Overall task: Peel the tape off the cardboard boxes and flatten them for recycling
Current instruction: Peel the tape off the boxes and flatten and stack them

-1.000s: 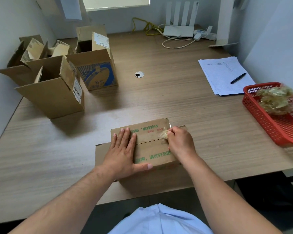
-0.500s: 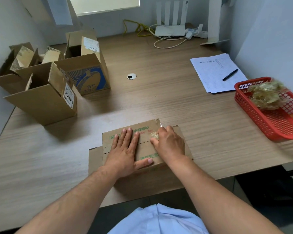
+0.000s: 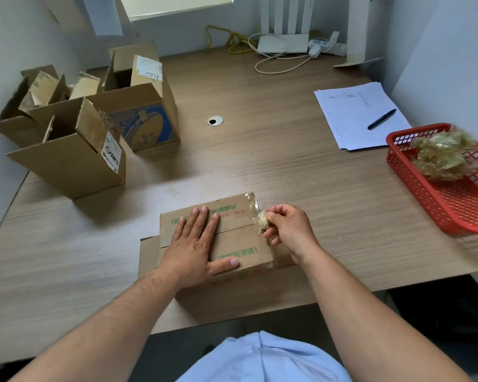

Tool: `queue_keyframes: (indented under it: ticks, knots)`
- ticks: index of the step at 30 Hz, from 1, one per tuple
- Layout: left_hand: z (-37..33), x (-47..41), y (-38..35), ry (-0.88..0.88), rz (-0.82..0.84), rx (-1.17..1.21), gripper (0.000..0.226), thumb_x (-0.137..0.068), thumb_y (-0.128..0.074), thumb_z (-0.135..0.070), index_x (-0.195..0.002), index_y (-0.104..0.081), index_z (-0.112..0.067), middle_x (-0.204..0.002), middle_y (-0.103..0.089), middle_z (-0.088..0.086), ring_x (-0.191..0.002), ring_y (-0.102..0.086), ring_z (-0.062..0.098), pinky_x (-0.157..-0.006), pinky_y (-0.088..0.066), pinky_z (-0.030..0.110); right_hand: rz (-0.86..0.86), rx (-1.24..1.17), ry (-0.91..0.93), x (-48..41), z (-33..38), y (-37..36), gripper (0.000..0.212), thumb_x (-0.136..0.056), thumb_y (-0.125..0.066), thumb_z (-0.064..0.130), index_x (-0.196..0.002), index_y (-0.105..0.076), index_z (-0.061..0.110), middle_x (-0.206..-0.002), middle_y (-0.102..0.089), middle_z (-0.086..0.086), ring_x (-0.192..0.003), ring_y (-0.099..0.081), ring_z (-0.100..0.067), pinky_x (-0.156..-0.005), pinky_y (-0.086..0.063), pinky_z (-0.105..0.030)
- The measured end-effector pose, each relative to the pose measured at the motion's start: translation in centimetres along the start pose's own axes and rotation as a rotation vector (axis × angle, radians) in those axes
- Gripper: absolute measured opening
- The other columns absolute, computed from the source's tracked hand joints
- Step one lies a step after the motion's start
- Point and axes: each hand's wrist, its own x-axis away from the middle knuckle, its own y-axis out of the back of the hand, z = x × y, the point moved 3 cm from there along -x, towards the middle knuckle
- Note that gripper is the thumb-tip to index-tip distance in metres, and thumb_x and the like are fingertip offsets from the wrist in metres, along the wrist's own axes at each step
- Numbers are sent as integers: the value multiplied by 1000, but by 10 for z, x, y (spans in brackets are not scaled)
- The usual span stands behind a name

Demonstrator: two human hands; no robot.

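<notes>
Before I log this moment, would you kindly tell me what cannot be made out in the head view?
- Box top under the left hand: covered by the palm.
- Tape beyond the right hand: whether it still sticks is unclear.
- Basket: cut off by the right edge.
- Paper writing: too small.
- Open boxes: insides hidden by flaps.

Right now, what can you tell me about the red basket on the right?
The red basket is a shallow rectangular tray of what looks like plastic mesh, with a solid rim and lattice walls and floor. It sits on the wooden desk at its right edge, partly cut off by the picture. A crumpled wad of yellowish clear tape lies in its far end. Neither hand touches it.
</notes>
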Motion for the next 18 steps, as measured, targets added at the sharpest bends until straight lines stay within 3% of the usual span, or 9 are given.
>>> queue_keyframes:
  ticks: [3, 6, 9, 11, 14, 18]
  knots:
    - [0, 1, 0, 3, -6, 13, 126, -43, 15, -100, -143, 31, -26, -151, 38, 0, -137, 39, 17, -115, 22, 37, 3, 35, 51, -6, -1, 9, 9, -92, -59, 9, -87, -66, 12, -72, -60, 6, -49, -49, 1, -41, -35, -9]
    - [-1, 2, 2, 13, -13, 31, 124, -43, 13, -101, -140, 31, -28, -149, 38, -1, -137, 38, 16, -115, 22, 35, 77, 18, 59, -9, -6, 12, 13, -93, -57, 10, -98, -69, 8, -74, -58, 4, -46, -47, 2, -42, -35, -9]
    - [-7, 4, 4, 57, 0, 41, 123, -40, 15, -100, -140, 31, -29, -149, 38, -1, -138, 38, 16, -116, 21, 37, 133, 43, 82, -8, -8, 14, 18, -97, -50, 13, -99, -68, 9, -71, -56, 2, -53, -47, -6, -43, -41, -21]
    - [-12, 6, 3, 110, 20, 19, 128, -39, 17, -99, -142, 31, -25, -150, 39, 1, -138, 38, 17, -116, 20, 40, 161, 75, 117, -8, -6, 17, 23, -97, -52, 27, -94, -69, 12, -69, -57, 4, -57, -50, -8, -48, -45, -27]
    - [-18, 6, 2, 176, 47, -10, 122, -49, 4, -93, -146, 29, -23, -154, 35, 2, -140, 35, 17, -116, 19, 45, 132, 329, 207, -7, 0, 17, 38, -82, -65, 52, -84, -65, 15, -77, -59, 6, -68, -54, -9, -63, -47, -28]
    - [-16, 6, 10, 188, 74, -36, 124, -34, 16, -100, -138, 33, -32, -157, 27, 0, -144, 27, 17, -117, 15, 47, 20, 746, 299, -6, 7, 6, 47, -75, -69, 55, -98, -53, 18, -103, -55, 2, -97, -54, -16, -80, -42, -29]
